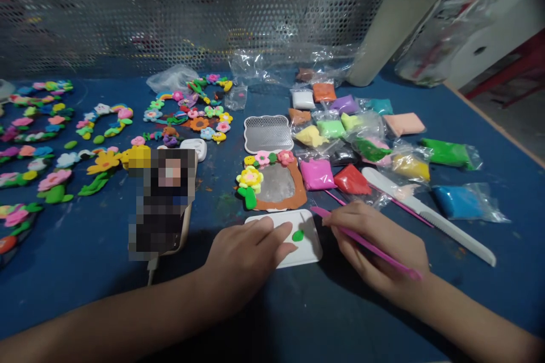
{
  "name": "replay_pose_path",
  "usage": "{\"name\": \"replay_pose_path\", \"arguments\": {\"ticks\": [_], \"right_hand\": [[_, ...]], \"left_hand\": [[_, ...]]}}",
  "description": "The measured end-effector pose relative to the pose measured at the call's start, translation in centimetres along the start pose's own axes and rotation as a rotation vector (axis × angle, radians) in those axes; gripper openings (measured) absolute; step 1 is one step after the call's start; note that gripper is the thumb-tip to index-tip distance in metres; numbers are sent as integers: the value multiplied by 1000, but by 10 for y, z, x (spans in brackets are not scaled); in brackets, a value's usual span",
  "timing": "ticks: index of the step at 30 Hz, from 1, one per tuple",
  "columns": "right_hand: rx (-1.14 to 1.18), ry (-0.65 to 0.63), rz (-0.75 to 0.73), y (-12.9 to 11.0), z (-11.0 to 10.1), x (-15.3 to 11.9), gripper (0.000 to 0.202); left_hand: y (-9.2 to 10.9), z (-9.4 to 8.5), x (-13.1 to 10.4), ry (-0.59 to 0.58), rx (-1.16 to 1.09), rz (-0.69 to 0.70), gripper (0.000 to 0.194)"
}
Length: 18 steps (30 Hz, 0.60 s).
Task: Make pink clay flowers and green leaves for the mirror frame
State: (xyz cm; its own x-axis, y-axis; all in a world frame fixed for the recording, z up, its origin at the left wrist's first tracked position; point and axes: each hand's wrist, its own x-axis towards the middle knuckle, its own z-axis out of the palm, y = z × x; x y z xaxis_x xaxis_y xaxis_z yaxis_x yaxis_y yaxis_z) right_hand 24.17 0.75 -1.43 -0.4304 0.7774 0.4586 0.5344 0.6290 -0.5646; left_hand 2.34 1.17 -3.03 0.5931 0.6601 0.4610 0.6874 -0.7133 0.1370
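A pink tool (pixel 369 245) is grasped by the right grip (pixel 383 232); the left grip (pixel 242 250), laid over a white board (pixel 309 250), cannot be judged.

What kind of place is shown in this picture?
Probably a craft workspace, though I cannot tell whether at home or in a shop: clear bags of coloured, clay-like material, a flower-decorated frame and a pink modelling tool suggest it.

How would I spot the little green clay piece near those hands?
On the blue table, find the white board partly under the left hand. The small green clay piece lies beside that hand, the only clay showing on that board and, unlike the bagged green clay, unwrapped.
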Motion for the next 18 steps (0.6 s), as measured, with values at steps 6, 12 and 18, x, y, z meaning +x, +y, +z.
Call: {"name": "replay_pose_path", "arguments": {"ticks": [6, 12, 18], "right_hand": [[-580, -279, -443, 15, -24, -14, 33], [-575, -288, -316, 11, -15, -13, 37], [-143, -292, 1, -3, 9, 1, 29]], "left_hand": [[3, 1, -1, -3, -9, -34, 19], [4, -1, 4, -159, -47, -87, 14], [3, -4, 0, -121, -13, -68, 22]]}}
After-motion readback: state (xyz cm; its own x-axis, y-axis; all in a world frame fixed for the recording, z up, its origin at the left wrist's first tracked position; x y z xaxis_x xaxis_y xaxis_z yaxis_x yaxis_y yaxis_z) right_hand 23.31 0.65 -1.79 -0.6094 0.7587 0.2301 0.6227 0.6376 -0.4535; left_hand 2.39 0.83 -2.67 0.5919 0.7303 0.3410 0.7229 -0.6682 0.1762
